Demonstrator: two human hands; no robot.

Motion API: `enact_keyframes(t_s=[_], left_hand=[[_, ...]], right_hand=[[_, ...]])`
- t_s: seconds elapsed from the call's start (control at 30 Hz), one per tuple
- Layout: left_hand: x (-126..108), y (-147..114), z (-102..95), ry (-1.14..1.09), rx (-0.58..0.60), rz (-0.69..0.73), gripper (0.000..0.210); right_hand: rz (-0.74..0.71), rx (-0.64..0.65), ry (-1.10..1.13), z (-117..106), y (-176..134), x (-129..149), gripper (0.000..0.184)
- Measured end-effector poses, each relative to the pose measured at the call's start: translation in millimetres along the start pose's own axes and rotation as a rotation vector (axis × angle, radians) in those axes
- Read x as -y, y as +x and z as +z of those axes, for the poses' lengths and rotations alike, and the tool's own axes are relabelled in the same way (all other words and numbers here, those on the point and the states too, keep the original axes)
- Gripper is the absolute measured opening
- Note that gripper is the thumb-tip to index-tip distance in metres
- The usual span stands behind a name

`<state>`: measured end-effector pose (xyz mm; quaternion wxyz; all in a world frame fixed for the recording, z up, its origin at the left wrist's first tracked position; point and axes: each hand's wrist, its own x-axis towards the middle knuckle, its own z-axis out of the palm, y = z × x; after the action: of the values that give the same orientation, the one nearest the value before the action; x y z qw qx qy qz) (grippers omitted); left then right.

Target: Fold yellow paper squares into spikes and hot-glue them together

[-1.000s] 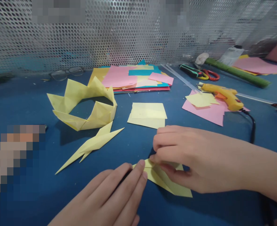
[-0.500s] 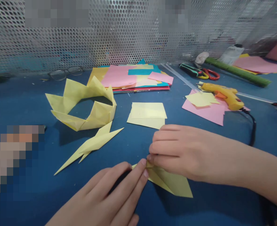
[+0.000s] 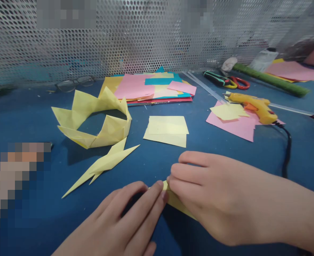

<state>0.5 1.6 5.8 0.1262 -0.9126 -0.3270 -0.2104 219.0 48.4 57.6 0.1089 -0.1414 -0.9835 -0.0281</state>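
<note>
Low in the middle, my left hand [image 3: 131, 213] presses its fingertips on the left part of a folded yellow paper [image 3: 179, 206]. My right hand [image 3: 212, 192] is closed on the same paper just beside them, fingers curled and covering most of it. Beyond my left hand lies a pointed folded yellow paper piece [image 3: 103, 165]. Behind that stands a ring of joined yellow folded paper [image 3: 91, 138] with points sticking up. Two flat pale yellow sheets [image 3: 167, 126], one over the other, rest beyond my hands.
A stack of coloured paper [image 3: 135, 87] lies at the back by a perforated metal screen [image 3: 146, 39]. Glasses [image 3: 74, 84] are at the back left. To the right are a yellow glue gun [image 3: 255, 106] with a black cord, scissors [image 3: 239, 83], pink paper [image 3: 234, 124] and a green stem [image 3: 271, 80].
My right hand has come down and toward me along the folded paper, covering its right end that showed before. My left hand has hardly moved.
</note>
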Motion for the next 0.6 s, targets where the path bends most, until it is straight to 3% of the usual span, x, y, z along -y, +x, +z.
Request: enact_keyframes(t_s=[0.1,0.27,0.6], left_hand=[[2.8,-1.3,2.6,0.029,-0.016,0.033,0.033],[0.4,-0.8,-2.5,-0.009,0.052,0.007,0.032],[-2.4,2.3,-6.3,-0.053,0.093,-0.022,0.031]], right_hand=[[0.009,-0.014,0.001,-1.3,0.2,-1.5,0.030],[0.002,-0.054,0.016,-4.5,0.1,-2.6,0.031],[0.013,-0.013,0.014,-1.0,1.6,-2.8,0.029]])
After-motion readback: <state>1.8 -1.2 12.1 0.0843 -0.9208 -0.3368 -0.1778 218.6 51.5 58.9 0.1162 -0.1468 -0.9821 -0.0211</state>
